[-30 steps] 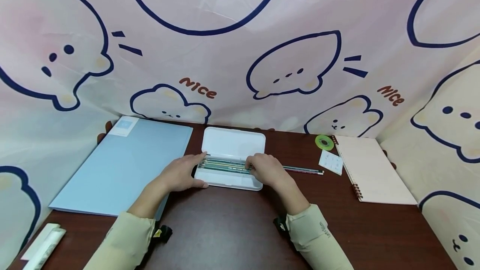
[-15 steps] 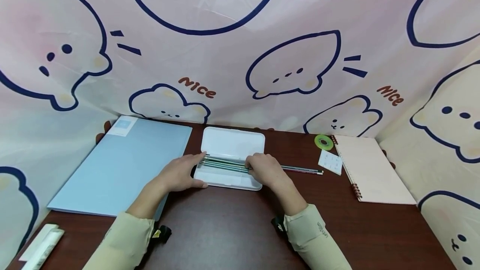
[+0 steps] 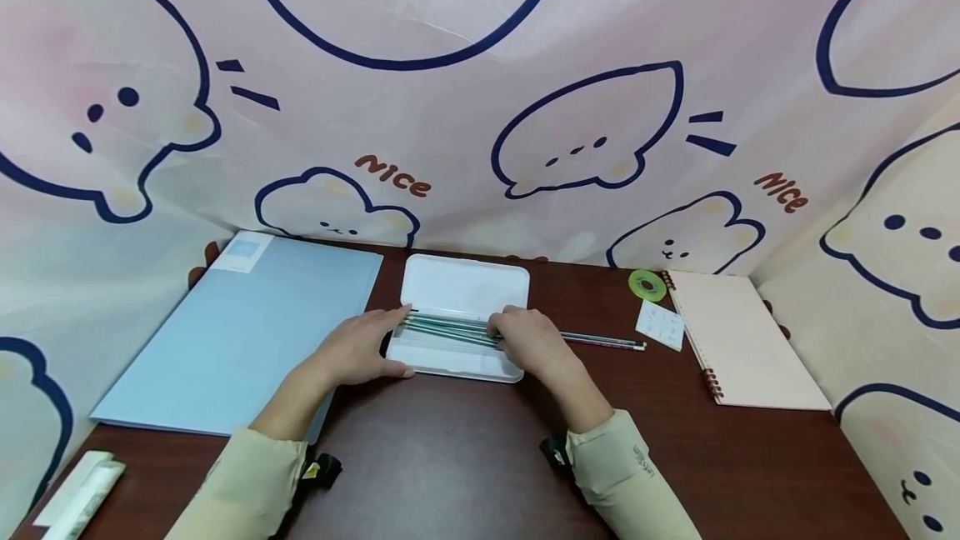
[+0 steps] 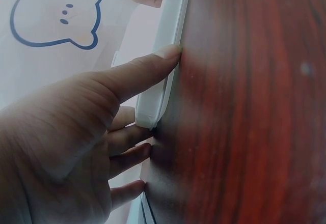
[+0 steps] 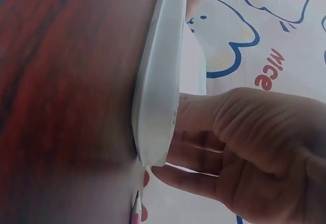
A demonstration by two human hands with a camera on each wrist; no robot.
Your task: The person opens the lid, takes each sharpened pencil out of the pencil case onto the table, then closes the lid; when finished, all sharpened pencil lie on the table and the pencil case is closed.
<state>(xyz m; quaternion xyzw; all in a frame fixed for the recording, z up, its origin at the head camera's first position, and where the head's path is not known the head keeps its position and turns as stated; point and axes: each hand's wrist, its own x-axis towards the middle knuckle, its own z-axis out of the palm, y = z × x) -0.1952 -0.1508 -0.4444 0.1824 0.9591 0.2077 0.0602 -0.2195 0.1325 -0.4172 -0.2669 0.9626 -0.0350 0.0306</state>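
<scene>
A white pencil case [image 3: 457, 365] lies with its lid raised, bearing several green pencils [image 3: 450, 328]. My left hand [image 3: 360, 347] holds the left end of the case. In the left wrist view its thumb [image 4: 145, 71] presses the front wall, while the other fingers spread round the end. My right hand [image 3: 531, 342] reaches over the right end, with curled fingers on the pencils inside; its fingertips are hidden in the head view. In the right wrist view the case wall [image 5: 160, 76] covers part of that grip. More pencils [image 3: 603, 340] stick out to the right, beyond the right hand.
A large light-blue folder [image 3: 247, 332] lies left of the case. To the right are a green tape roll [image 3: 647, 285], a small white card [image 3: 660, 324] and a spiral notebook [image 3: 750, 340]. White packets [image 3: 82, 494] lie at the near left. Printed cloth walls enclose the table.
The pencils in the case have shifted from lying nearly parallel to a slight fan, drawn closer together near my right hand. My left hand has stayed on the case.
</scene>
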